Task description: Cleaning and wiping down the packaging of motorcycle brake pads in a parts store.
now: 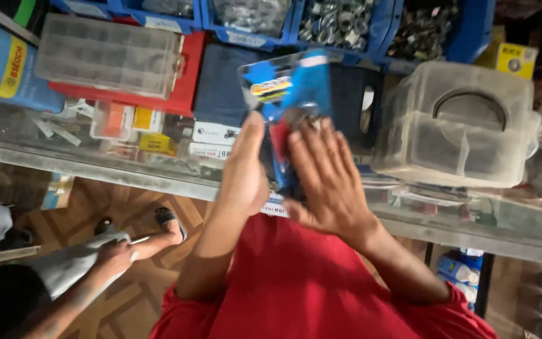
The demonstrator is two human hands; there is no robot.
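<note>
— What do we have between our palms here?

— A blue packet (293, 94), clear plastic over a blue card, with some small dark part inside that is too blurred for us to name. We hold it upright above the glass counter (95, 160), so its face tilts up toward us.

— How do the hands sit on it?

— Our left hand (244, 166) presses its lower left edge, thumb side up. Our right hand (327, 179) lies flat against the packet's front with the fingers spread and straight, not curled. So the packet is pinched between two palms rather than gripped by fingertips, likely to keep the slippery plastic steady.

— And around the counter?

— On it, to the right of the packet, stands a clear plastic tub (459, 129). At the counter's back left lies a clear compartment box (105, 53) on a red case (186, 88). Along the far edge runs a row of blue bins (340, 25) with metal washers and nuts.

— Anyone else?

— Below the counter at the left, another person's hand (115, 257) rests on a knee, a sandalled foot (169, 221) on the wooden floor (127, 207).
</note>
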